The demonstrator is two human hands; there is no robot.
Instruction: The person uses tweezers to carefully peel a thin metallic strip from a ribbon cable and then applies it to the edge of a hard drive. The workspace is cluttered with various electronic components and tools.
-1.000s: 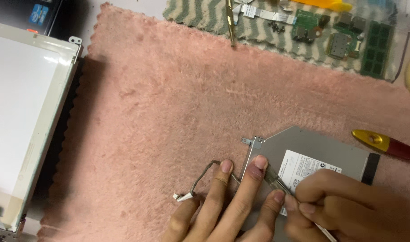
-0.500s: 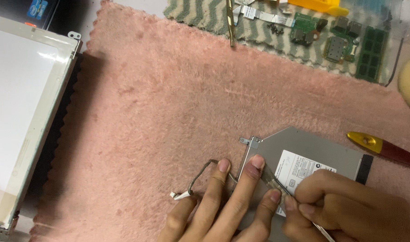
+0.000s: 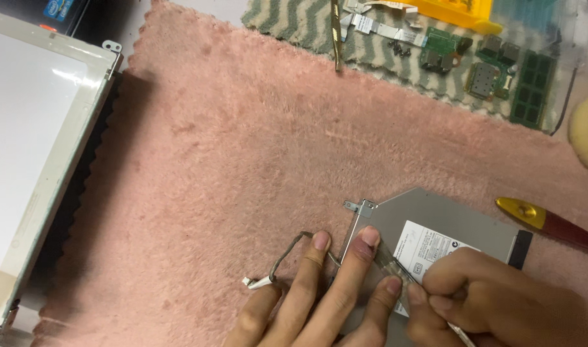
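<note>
Optical drive (image 3: 448, 225) pinned under spread left hand (image 3: 320, 289); right hand (image 3: 493, 302) clamped on thin tool (image 3: 397, 266) toward 10 o'clock, liable to slip and gouge casing

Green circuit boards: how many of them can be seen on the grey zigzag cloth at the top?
4. One board lies beside the screws, two small boards sit right of it, and a long memory module lies at the far right. More may be hidden beyond the frame.
</note>
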